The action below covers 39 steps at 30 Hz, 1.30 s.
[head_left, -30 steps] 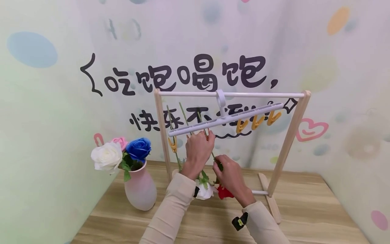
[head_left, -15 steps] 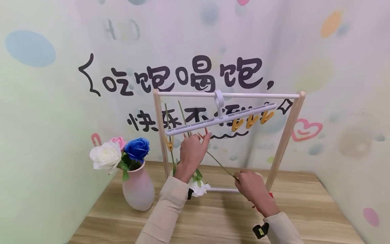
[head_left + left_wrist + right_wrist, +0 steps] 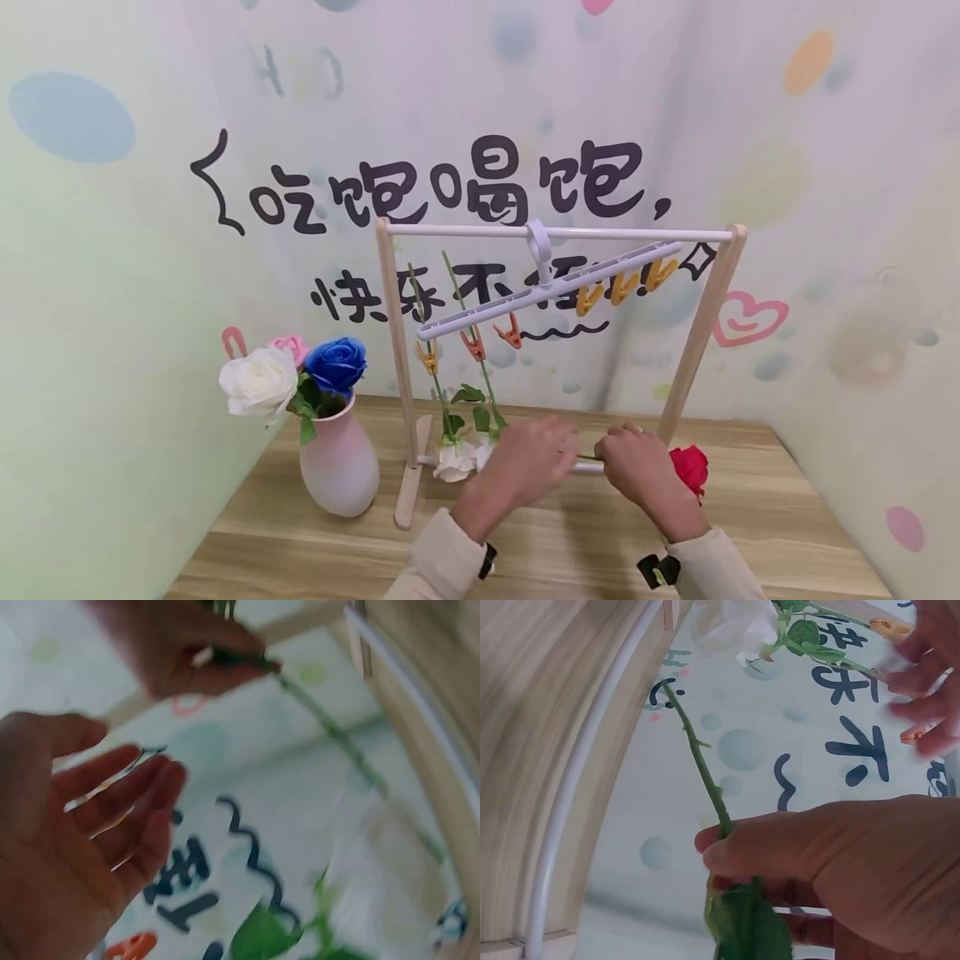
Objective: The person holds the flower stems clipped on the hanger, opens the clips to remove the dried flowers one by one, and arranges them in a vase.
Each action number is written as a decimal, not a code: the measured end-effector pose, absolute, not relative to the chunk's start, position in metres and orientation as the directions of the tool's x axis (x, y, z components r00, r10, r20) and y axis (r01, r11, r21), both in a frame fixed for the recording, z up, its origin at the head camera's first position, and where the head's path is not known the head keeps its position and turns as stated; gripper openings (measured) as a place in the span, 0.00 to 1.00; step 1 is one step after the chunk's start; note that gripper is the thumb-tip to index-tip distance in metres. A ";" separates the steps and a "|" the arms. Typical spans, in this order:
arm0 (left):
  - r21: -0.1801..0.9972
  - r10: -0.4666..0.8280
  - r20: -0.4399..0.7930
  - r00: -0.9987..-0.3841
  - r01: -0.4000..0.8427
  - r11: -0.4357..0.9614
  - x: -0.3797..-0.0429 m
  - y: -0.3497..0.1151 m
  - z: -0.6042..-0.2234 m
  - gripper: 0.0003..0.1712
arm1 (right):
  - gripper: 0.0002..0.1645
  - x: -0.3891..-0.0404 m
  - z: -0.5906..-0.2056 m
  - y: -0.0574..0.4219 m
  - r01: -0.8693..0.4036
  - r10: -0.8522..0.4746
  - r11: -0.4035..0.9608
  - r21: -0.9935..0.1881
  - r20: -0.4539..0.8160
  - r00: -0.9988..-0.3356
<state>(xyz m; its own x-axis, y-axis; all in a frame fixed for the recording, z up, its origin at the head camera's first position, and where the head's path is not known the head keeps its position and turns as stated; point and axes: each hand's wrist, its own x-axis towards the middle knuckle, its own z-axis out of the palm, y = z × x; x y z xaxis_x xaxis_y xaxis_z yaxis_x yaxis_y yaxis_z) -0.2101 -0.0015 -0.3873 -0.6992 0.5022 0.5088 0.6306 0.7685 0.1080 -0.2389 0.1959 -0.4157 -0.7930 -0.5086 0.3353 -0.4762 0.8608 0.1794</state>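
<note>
Both hands at work before a small wooden rack [image 3: 397, 350] with white rods, set on a wood-grain surface [image 3: 750, 508]. Right hand [image 3: 641, 467]: thumb and forefinger closed in a pinch on the green stem [image 3: 697, 754] of the red rose [image 3: 688, 468]. Stem lies roughly level in the head view, bare end towards the left hand [image 3: 528, 462], bloom just beyond the right wrist, near the foot of the rack's right post (whether the bloom touches the surface, cannot tell). A leaf [image 3: 751, 926] sits just below the pinch. Left hand, blurred in the head view: fingers loosely extended and slightly bent, thumb apart, has hold of nothing; near the stem end.

Above, a white hanger [image 3: 551, 292] hooks over the top rod and tilts, left end lower. Along its right half, 3 yellow clips [image 3: 624, 287]. Along its left half, 1 yellow clip [image 3: 427, 358] and 2 orange clips [image 3: 473, 343]. The left yellow clip and the orange clip next to it each grip a stem; 2 white roses [image 3: 453, 462] hang heads down, near the lower rod.

Left of the rack, a pink-and-white vase [image 3: 341, 471] carries white, pink and blue roses [image 3: 336, 367].
</note>
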 end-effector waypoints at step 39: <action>0.451 0.288 0.478 -0.830 0.513 0.731 -0.201 0.024 -0.442 0.06 | 0.30 -0.223 -0.388 0.194 -0.524 -0.518 0.818 0.235 0.696 -0.497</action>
